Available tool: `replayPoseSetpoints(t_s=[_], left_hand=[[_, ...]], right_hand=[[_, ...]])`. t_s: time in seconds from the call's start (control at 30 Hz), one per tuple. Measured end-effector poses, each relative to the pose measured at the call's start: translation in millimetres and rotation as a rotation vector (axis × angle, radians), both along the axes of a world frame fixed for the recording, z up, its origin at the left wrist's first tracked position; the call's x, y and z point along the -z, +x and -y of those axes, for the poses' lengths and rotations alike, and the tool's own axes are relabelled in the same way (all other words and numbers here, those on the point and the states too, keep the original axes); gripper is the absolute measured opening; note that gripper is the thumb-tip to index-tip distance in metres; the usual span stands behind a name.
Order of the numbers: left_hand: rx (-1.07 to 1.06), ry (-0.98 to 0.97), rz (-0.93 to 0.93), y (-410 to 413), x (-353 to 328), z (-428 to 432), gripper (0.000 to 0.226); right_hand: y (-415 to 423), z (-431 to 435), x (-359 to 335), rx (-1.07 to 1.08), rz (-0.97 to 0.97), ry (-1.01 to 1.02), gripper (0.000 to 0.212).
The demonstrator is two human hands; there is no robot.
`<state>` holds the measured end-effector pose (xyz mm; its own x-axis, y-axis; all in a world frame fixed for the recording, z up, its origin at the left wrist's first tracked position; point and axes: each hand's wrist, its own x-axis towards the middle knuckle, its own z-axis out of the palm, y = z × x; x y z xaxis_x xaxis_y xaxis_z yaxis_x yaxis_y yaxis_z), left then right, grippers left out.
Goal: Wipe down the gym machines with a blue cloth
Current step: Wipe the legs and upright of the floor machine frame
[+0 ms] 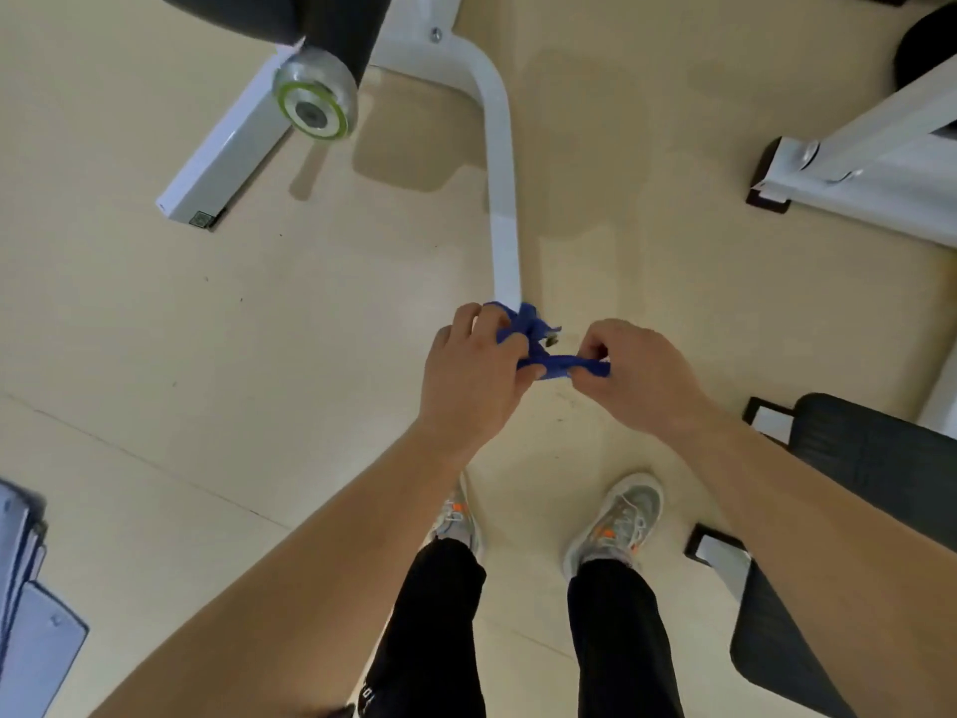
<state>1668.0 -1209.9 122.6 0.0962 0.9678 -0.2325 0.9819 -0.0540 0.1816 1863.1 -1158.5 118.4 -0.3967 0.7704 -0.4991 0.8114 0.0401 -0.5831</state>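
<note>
A crumpled blue cloth [538,340] is stretched between both my hands in the middle of the head view. My left hand [474,373] grips the bunched end of it, fingers curled round the fabric. My right hand [639,373] pinches the other end between thumb and fingers. Both hands hover above the beige floor, just in front of the near end of a white machine leg [503,189]. A black roller pad with a silver and green end cap [316,103] belongs to that machine, at the top left.
A second white machine frame [870,163] stands at the right. A black padded seat [875,453] sits at the lower right. Grey weight plates [31,603] show at the lower left. My two feet in grey shoes [616,520] stand on the floor below my hands.
</note>
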Motion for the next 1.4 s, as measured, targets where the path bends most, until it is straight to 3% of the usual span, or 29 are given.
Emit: replayPoseSetpoints(t_s=[0.1,0.27,0.4,0.67,0.87,0.93,1.03,1.1,1.23,1.4], left_hand=[[0.024,-0.121,0.082,-18,28,4,0.025],[-0.245,-0.513,0.315,-44,67,4,0.014],[-0.377,-0.591,0.395,-67,108,-3,0.012],[-0.416,-0.513,0.311,-102,247,-69,0.020],[-0.512,-0.248,0.395,-116,341,-131,0.021],[-0.564,-0.150,0.399,-111,355,-139,0.018],[-0.870,-0.044,0.571,-89,364,-131,0.048],[-1.039,-0.151,0.768,-71,371,-124,0.053],[-1.032,-0.225,0.955,-35,380,-105,0.048],[-1.027,-0.196,0.920,-13,376,-47,0.045]], right_hand=[[-10,0,26,0.030,-0.001,-0.137,0.012],[-21,-4,63,0.179,-0.168,-0.227,0.014],[-25,-17,110,0.182,-0.173,-0.240,0.013],[-62,-83,283,0.164,-0.116,-0.162,0.013],[-94,-134,375,0.347,-0.203,-0.068,0.012],[-102,-135,387,0.369,-0.193,-0.024,0.022],[-110,-118,393,0.424,-0.126,0.151,0.044],[-120,-106,398,0.442,-0.276,0.058,0.043],[-140,-75,409,0.432,-0.636,-0.260,0.059],[-126,-19,405,0.487,-0.642,-0.299,0.063]])
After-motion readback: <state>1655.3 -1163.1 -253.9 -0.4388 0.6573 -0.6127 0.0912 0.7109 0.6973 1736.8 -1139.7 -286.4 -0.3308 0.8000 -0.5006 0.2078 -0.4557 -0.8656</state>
